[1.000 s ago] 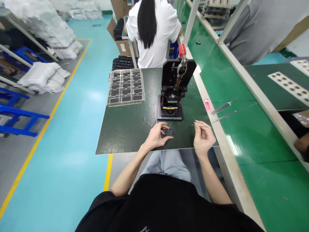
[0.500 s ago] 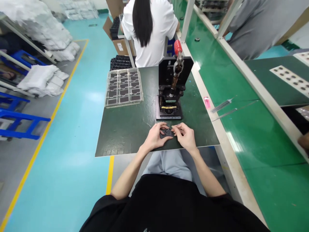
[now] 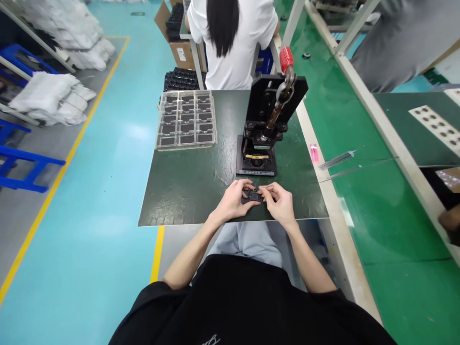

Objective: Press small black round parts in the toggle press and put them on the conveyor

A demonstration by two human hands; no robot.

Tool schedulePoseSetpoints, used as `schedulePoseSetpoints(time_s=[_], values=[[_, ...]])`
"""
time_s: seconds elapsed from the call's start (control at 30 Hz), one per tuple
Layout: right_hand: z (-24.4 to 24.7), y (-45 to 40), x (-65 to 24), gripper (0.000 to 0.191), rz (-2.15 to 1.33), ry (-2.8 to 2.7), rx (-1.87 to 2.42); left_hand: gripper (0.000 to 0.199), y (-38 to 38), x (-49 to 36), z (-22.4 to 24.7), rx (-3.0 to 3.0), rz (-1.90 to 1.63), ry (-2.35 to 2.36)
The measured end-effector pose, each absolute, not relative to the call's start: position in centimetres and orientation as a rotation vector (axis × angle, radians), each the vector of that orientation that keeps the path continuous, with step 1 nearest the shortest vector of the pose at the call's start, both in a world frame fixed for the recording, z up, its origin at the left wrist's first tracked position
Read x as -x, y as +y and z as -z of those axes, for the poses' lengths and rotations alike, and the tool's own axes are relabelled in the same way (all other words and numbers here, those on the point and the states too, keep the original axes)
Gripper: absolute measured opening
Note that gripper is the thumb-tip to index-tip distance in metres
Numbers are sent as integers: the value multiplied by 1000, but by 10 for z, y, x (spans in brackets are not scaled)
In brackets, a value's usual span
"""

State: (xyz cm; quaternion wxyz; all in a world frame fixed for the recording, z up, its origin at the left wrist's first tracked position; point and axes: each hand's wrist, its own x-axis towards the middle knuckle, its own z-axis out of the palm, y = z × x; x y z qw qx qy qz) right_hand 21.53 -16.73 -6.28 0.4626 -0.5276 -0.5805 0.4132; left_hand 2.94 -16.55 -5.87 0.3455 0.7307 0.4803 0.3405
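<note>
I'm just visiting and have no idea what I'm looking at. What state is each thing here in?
Left hand: gripping the small black part from the left.
Right hand: pinching it from the right.
Small black part: held between both hands, just above the mat.
Hand press: handle raised, untouched.
Clear tray: flat, its pockets filled with dark pieces.
Tweezers: lying on the green bench.

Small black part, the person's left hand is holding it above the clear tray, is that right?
No, the head view shows the left hand holding the small black part at the front of the dark mat, not above the clear tray, which lies farther ahead and to the left.
</note>
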Motion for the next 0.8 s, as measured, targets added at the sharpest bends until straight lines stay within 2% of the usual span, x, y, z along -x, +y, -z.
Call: schedulePoseSetpoints(time_s=[0.17,0.3,0.43,0.57,0.67,0.8], values=[[63,-170,-215,30,-951,-1486,1299,58,-165,-30,59,-1894,-882,1234],[58,-170,-212,22,-715,-1654,1286,58,-165,-31,59,-1894,-882,1244],[59,-167,-211,22,-472,-1868,1225,56,-166,-32,58,-1904,-873,1265],[63,-164,-209,22,-427,-1932,1202,55,-166,-32,58,-1897,-876,1280],[61,-163,-207,24,-549,-1863,1213,55,-165,-32,59,-1889,-865,1293],[55,-161,-215,32,-570,-1303,1265,55,-163,-32,60,-1885,-877,1300]])
